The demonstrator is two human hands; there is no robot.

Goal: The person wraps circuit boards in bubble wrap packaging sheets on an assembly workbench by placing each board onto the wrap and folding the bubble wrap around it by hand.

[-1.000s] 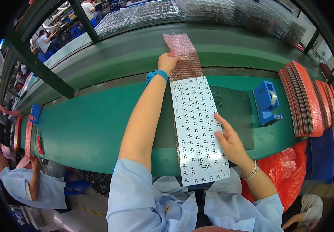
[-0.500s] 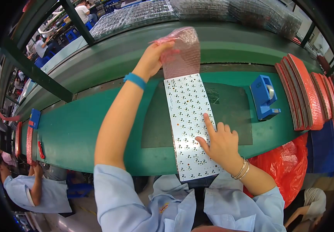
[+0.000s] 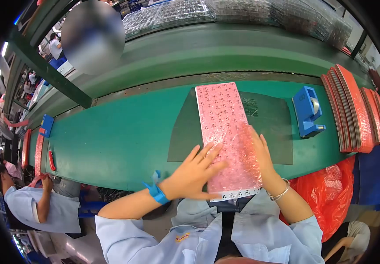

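Observation:
A long circuit-board panel (image 3: 235,194) lies on the dark mat, its white dotted face showing at the near end. Pink translucent bubble wrap (image 3: 220,110) covers nearly all the rest of it, with the dots visible through the film. My left hand (image 3: 194,172), with a blue strap on the wrist, rests with fingers spread on the wrap near the panel's lower left side. Along the lower right edge, my right hand (image 3: 265,165) lies against the wrap with fingers stretched out.
A blue tape dispenser (image 3: 306,112) stands right of the mat (image 3: 275,127). Red-wrapped stacks (image 3: 352,108) stand at the far right, above a red plastic bag (image 3: 324,198). A red-handled tool (image 3: 51,161) lies left, near another person (image 3: 44,207).
The bubble wrap, previously held up beyond the panel's far end by my left hand, now lies over the panel. My left hand has come down and toward me; my right hand has shifted to the edge.

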